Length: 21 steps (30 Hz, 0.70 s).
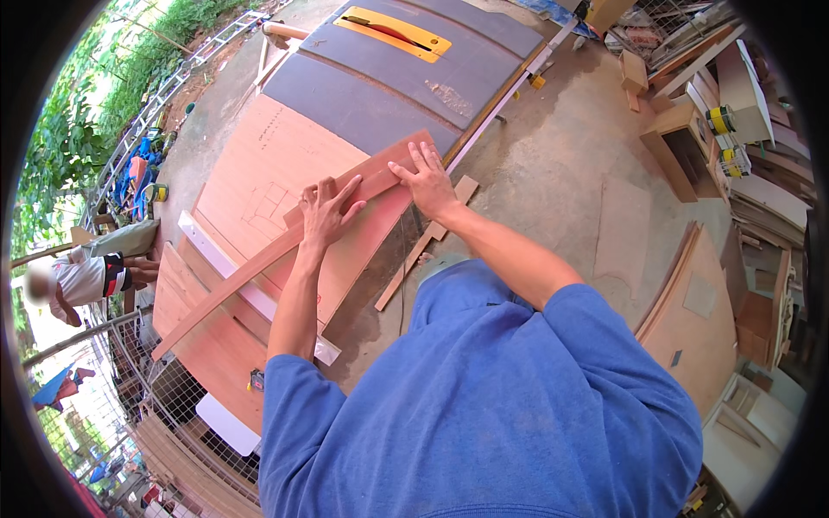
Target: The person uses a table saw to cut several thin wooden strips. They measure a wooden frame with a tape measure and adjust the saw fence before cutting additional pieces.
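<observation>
Wooden strips (230, 290): 2, under 2 hands (428, 187).

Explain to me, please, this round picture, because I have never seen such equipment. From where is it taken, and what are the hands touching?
There is no robot: one camera, worn on the person's head, looks down. Its wide fisheye lens bends straight edges. The blue cloth shirt belongs to the wearer.

The bare left hand and bare right hand rest on two pieces close together: a flat reddish-brown wooden board and a long, narrow reddish-brown wooden strip. How firmly the fingers grip, I cannot tell.

Beneath is a pale-brown flat wooden sheet. Beyond it, the grey grooved tabletop with a yellow slotted insert looks like a table saw.
</observation>
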Available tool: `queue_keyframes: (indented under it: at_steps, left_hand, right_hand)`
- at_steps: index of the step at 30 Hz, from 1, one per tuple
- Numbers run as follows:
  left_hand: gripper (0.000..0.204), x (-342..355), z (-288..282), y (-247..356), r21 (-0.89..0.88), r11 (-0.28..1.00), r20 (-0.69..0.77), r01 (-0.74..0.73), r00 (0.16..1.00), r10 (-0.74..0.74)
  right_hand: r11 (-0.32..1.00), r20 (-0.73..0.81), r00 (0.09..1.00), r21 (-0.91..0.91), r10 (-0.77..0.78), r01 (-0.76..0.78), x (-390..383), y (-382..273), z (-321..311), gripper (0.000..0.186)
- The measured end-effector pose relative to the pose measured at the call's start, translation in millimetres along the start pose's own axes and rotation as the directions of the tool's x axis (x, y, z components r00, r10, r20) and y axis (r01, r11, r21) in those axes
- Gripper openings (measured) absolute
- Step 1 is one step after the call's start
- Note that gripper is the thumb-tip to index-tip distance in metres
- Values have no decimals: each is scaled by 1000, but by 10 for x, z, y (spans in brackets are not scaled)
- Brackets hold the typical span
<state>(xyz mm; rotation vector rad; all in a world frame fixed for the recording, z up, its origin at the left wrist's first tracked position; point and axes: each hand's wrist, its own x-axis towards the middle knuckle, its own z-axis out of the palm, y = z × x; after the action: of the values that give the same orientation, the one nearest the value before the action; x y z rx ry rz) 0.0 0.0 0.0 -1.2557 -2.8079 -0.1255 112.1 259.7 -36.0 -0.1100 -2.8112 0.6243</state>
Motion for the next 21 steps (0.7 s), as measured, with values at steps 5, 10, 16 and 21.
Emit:
queue_keyframes:
  at_steps: [5, 10, 16, 21]
  left_hand:
    - [60, -152, -83, -81, -94, 994, 20, 52, 999, -51]
    - [62, -14, -18, -180, -147, 986, 22, 78, 997, -75]
    - [77, -176, -75, -512, -11, 721, 160, 693, 713, -683]
    - [82, -353, -56, -555, -44, 608, 141, 793, 607, -782]
  right_hand:
    - [1000, -1, 1000, 10, 10, -10, -94, -182, 81, 42]
    - [1000, -31, 999, 6, -12, 12, 23, -39, 44, 42]
    - [999, 9, 1000, -28, 24, -24, 28, -2, -1, 44]
    - [995, 8, 996, -50, 83, -83, 26, -47, -115, 48]
